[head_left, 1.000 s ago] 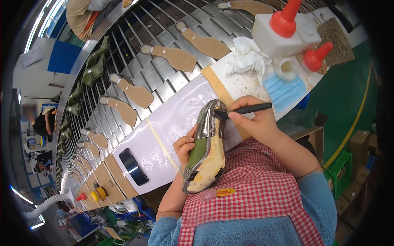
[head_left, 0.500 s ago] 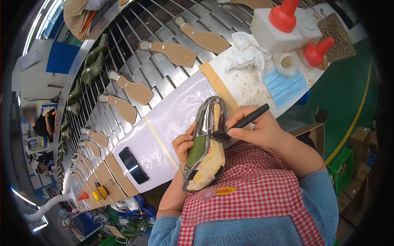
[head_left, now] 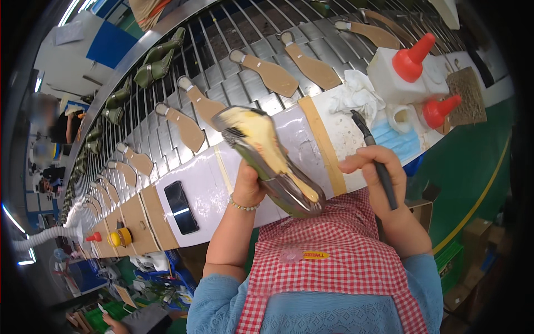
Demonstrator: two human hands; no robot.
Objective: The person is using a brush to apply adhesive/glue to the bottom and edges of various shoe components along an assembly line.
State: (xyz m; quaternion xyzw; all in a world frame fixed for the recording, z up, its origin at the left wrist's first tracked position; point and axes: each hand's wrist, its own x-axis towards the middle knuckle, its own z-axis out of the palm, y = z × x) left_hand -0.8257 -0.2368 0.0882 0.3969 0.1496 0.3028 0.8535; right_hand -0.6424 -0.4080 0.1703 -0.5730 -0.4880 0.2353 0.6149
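My left hand (head_left: 248, 182) grips a shoe upper (head_left: 295, 181), green and shiny bronze, stretched over a form. Its pale yellow underside faces up, the dark tufted end points far left and the toe points toward my apron. Between the fingers of my right hand (head_left: 385, 177) is a slim black brush (head_left: 370, 139), its dark tip up near the white cloth and its handle end down by the wrist. The brush and the upper are apart. The fingers of my left hand behind the upper are partly hidden.
Tan soles (head_left: 272, 75) lie on the metal slatted conveyor (head_left: 222, 33), with green uppers (head_left: 153, 69) along its far side. A phone (head_left: 181, 207) rests on the bench. Red-capped white bottles (head_left: 389, 75), an open jar (head_left: 399, 117), a crumpled cloth (head_left: 356, 92) and a blue mask (head_left: 397, 138) are at the right.
My left hand has turned the upper around, so its toe now points toward me instead of away. My right hand has drawn the brush off it to the right and swung the tip away.
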